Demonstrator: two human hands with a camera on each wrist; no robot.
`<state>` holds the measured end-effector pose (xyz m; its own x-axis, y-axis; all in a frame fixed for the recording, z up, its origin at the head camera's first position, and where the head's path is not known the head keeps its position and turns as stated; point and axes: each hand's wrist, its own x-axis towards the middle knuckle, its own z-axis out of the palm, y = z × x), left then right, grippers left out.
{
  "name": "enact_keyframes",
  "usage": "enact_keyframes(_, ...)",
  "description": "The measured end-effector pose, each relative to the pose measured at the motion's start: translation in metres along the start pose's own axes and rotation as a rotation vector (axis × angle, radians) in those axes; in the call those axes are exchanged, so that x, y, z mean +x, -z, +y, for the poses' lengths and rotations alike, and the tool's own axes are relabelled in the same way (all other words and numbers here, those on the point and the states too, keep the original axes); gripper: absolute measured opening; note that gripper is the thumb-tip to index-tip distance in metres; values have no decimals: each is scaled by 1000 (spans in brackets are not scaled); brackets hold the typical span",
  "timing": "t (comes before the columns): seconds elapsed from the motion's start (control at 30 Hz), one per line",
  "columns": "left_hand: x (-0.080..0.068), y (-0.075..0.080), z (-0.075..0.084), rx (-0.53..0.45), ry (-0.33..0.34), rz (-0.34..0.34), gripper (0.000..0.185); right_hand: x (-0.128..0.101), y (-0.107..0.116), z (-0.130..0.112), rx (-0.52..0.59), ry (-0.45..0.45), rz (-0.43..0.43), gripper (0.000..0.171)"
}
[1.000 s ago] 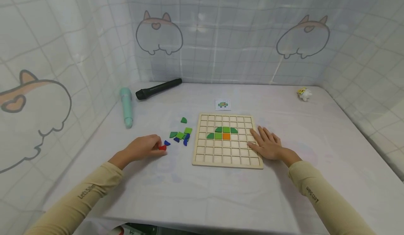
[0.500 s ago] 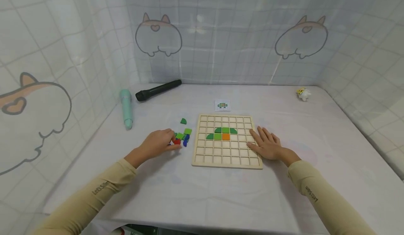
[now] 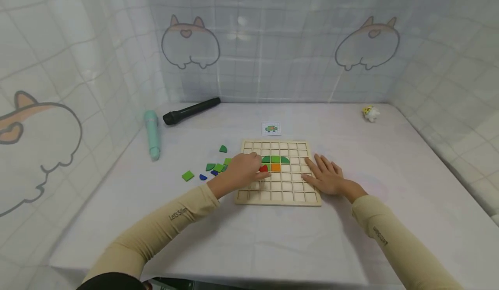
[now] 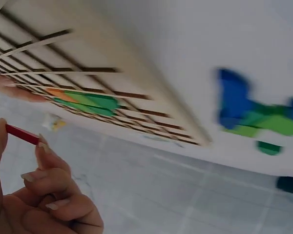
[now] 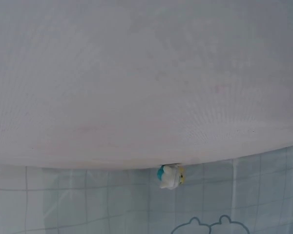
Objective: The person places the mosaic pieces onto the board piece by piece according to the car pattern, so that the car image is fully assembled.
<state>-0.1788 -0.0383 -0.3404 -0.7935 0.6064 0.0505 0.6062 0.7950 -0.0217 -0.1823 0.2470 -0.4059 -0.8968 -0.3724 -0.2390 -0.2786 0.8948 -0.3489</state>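
Between thumb and finger, my left hand (image 3: 243, 169) pinches a small red tile (image 3: 264, 168) above the left half of the wooden grid board (image 3: 286, 186). The left wrist view shows that tile edge-on, apart from the board. Several green tiles (image 3: 275, 159) and an orange square tile (image 3: 276, 167) lie in the grid's cells; the left hand partly covers them. My right hand (image 3: 325, 175) rests with fingers spread on the board's right edge. Loose green tiles (image 3: 188, 175) and blue tiles (image 3: 203, 177) lie left of the board, some hidden behind the left hand.
A small picture card (image 3: 271, 128) lies behind the board. At the back left are a black microphone (image 3: 192, 111) and a mint-green microphone (image 3: 152, 135). A small white and yellow figurine (image 3: 371, 113) stands at the back right. Grid-patterned curtains (image 3: 273, 73) enclose the table.
My left hand has carried the red tile rightward from the loose pile to over the board. A green square at the left has come into sight. The right hand stays on the board's edge.
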Motion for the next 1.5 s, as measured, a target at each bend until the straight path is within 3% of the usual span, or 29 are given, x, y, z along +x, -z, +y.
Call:
enact_keyframes(0.27,40,-5,35,119,24,-56,45,2,-1,0,-3,2,10,84)
enact_keyframes(0.6,65,-17,49,41,68,-159,36,1,1,2,6,8,12,82)
enact_keyframes(0.93,74,-21,46,-4,113,-243,47,2,0,2,-3,9,5,86)
enact_keyframes(1.13,76,-27,45,-34,87,-227,51,-2,0,1,37,34,17,85)
enact_keyframes(1.5,77,-29,43,-20,81,-221,49,2,-3,4,-4,12,10,89)
